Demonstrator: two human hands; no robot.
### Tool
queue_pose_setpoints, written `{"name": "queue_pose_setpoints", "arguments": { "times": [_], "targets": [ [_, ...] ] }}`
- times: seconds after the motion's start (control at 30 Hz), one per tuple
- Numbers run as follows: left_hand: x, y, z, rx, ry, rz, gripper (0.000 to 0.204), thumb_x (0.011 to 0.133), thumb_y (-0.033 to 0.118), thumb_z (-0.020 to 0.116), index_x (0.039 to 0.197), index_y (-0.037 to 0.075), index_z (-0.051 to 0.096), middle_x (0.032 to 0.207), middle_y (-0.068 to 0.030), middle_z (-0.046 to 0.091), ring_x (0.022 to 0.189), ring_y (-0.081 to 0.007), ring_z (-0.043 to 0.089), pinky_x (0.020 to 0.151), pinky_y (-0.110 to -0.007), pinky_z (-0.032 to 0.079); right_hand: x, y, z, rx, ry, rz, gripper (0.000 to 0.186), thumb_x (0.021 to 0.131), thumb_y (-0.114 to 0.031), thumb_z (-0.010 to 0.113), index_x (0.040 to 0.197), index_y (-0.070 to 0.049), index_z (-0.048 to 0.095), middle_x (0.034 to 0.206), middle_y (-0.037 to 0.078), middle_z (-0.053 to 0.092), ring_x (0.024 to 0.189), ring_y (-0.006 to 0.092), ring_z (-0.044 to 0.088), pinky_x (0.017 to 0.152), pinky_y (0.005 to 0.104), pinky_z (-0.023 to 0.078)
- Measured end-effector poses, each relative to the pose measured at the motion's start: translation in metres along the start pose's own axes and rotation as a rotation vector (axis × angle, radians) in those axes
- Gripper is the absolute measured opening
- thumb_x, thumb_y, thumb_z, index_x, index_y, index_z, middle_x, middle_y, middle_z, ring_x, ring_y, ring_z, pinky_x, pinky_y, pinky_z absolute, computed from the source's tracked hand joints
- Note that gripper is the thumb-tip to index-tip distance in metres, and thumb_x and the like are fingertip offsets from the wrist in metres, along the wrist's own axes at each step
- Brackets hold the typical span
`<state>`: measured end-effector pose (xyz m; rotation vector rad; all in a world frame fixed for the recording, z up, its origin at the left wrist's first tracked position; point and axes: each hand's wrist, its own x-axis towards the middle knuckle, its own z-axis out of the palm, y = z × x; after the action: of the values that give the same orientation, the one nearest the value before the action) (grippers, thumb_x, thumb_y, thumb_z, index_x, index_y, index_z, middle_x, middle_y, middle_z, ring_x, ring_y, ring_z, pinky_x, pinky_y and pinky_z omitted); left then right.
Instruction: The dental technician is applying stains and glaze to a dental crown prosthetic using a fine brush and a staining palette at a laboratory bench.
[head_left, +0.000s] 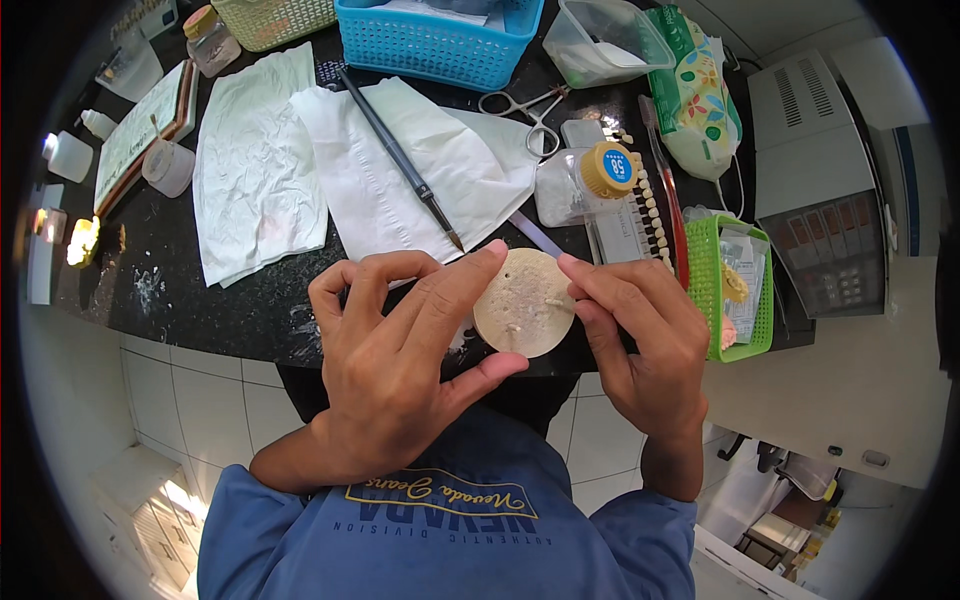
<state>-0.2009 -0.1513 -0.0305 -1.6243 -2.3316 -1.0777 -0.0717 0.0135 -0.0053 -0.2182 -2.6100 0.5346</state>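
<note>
Blue shirt (440,540): nearest to the camera, just below the two hands.
Left hand (385,335): grasping the disc, index fingertip on the upper rim and thumb on the lower.
Right hand (648,325): fingers bent together at the disc's right edge; I cannot tell whether they pinch the rim, a peg or the lilac stick (537,234).
Cream disc (525,300): between the hands, over the counter's near edge, its rough, plaster-like face showing two short pegs and a small dark hole.
Step in hand: seemingly steadying the disc with the left hand while the right works at its edge.
Next move: probably calls for a firm left hold and light right fingertips, sparing the pegs.
Brush (392,145): beyond the left hand, lying across white paper towels (430,150), bristles toward the disc.
Gold-lidded jar (608,172): beyond the right hand, beside a row of tooth-coloured tabs (655,215).
Scissor-handled tool (535,118): farther back, by the towels' edge.
Blue basket (435,45): at the back, next to a clear tub (600,60).
</note>
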Motion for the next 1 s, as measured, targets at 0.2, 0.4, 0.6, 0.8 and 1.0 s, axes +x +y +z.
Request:
{"name": "queue_pose_setpoints", "arguments": {
  "times": [0.2, 0.4, 0.6, 0.8, 1.0],
  "targets": [
    [-0.001, 0.001, 0.000, 0.006, 0.001, -0.003, 0.072, 0.060, 0.041, 0.082, 0.120, 0.007, 0.062, 0.112, -0.0010, 0.066, 0.093, -0.0199, 0.055, 0.088, -0.036, 0.034, 0.001, 0.001, 0.003, 0.050, 0.023, -0.048, 0.017, 0.074, 0.000, 0.072, 0.090, -0.004, 0.067, 0.080, 0.007, 0.062, 0.069, 0.0229, 0.059, 0.059, 0.0332, 0.048],
    [-0.001, 0.001, 0.002, 0.006, 0.027, -0.008, 0.071, 0.060, 0.040, 0.083, 0.120, 0.007, 0.063, 0.108, -0.0008, 0.066, 0.093, -0.0204, 0.055, 0.087, -0.036, 0.035, -0.001, 0.002, 0.005, 0.000, 0.029, -0.074, 0.018, 0.073, -0.002, 0.073, 0.090, -0.004, 0.067, 0.080, 0.007, 0.062, 0.069, 0.0224, 0.059, 0.058, 0.0329, 0.048],
    [-0.002, 0.003, 0.002, 0.021, 0.046, -0.003, 0.071, 0.059, 0.040, 0.083, 0.120, 0.009, 0.063, 0.107, -0.0011, 0.066, 0.093, -0.0210, 0.054, 0.087, -0.036, 0.035, -0.012, -0.001, -0.002, 0.048, 0.136, 0.035, 0.026, 0.073, -0.004, 0.075, 0.098, -0.003, 0.069, 0.083, 0.008, 0.064, 0.072, 0.0230, 0.061, 0.061, 0.0333, 0.049],
    [0.001, 0.007, -0.004, -0.026, 0.007, 0.001, 0.074, 0.059, 0.039, 0.084, 0.123, 0.009, 0.062, 0.108, -0.0023, 0.066, 0.097, -0.0217, 0.054, 0.090, -0.037, 0.036, -0.018, -0.009, -0.004, -0.055, 0.094, 0.016, 0.045, 0.069, -0.024, 0.081, 0.105, -0.004, 0.064, 0.098, 0.008, 0.064, 0.085, 0.0246, 0.061, 0.073, 0.0343, 0.051],
    [0.003, 0.011, -0.008, -0.148, -0.033, -0.121, 0.072, 0.059, 0.028, 0.086, 0.123, 0.006, 0.061, 0.106, -0.0092, 0.064, 0.100, -0.0249, 0.055, 0.090, -0.036, 0.042, -0.019, -0.006, 0.002, -0.053, 0.055, 0.010, 0.043, 0.072, -0.030, 0.078, 0.103, -0.005, 0.063, 0.106, 0.008, 0.062, 0.090, 0.0230, 0.059, 0.077, 0.0330, 0.051]
  ]
}}
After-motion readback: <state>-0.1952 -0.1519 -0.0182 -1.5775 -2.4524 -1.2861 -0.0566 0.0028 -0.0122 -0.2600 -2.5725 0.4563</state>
